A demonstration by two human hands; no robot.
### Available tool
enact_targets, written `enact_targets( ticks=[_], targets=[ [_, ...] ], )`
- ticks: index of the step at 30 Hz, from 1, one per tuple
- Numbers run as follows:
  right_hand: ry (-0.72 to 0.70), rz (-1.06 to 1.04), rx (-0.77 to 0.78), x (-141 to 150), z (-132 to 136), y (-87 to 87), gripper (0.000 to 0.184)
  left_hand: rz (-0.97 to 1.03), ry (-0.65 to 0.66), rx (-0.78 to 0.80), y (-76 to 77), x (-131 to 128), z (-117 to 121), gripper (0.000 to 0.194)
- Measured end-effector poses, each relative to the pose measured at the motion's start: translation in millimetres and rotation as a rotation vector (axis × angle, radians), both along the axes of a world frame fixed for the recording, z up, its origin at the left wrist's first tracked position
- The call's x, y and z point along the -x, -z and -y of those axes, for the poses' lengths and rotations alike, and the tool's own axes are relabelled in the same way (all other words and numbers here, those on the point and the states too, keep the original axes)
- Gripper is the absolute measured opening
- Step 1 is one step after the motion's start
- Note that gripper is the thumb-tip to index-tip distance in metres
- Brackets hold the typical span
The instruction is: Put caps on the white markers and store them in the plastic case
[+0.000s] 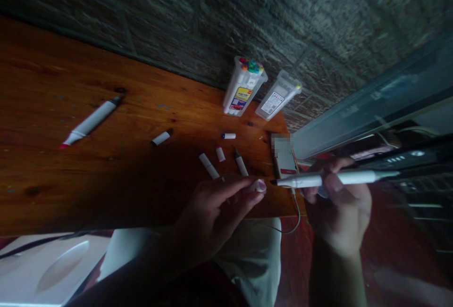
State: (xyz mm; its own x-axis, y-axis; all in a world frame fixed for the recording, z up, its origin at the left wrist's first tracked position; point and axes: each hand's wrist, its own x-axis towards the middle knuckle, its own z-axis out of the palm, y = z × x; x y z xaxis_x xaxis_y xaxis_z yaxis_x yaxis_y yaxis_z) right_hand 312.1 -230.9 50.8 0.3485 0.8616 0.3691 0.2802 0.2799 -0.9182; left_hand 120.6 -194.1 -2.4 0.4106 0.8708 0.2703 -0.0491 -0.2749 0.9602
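Between thumb and fingers, my left hand (215,215) pinches a small white marker cap (260,185), its open end facing right. To the right of it, my right hand (339,203) grips a white marker (300,181) held level, uncapped, with a dark tip pointing at the cap. Tip and cap are a short gap apart. Beneath my left hand lies a white marker barrel (209,166), partly covered by the hand. Close by on the wood are a red-ended cap (220,153), a dark-tipped white piece (241,161) and a blue-ended cap (228,136).
A brick wall runs behind the wooden table (141,123). Against it stand a clear case full of markers (244,87) and a second case (278,97). A large marker (92,122) and a black-ended cap (162,137) lie leftward. A phone (285,161) with a cable is at the right edge.
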Motion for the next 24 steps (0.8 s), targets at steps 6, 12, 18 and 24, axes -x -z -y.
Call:
enact_targets(
  ticks=[6, 12, 18, 24],
  targets=[
    [0.035, 0.337, -0.104, 7.1, 7.5, -4.4, 0.005, -0.012, 0.053, -0.061, 2.4, 1.7, -1.3, 0.018],
    [-0.012, 0.714, -0.184, 12.0, 8.3, -12.3, 0.014, -0.055, -0.007, -0.246, 4.5, 0.0, -2.7, 0.012],
    [0.235, 0.945, -0.244, 7.7, 8.8, -15.6, 0.016, -0.061, -0.027, -0.260, 1.1, 3.1, -4.4, 0.011],
    [0.444, 0.736, -0.363, -4.7, -3.3, -16.7, 0.009, -0.042, 0.007, -0.159, 1.7, 3.5, -5.1, 0.013]
  ],
)
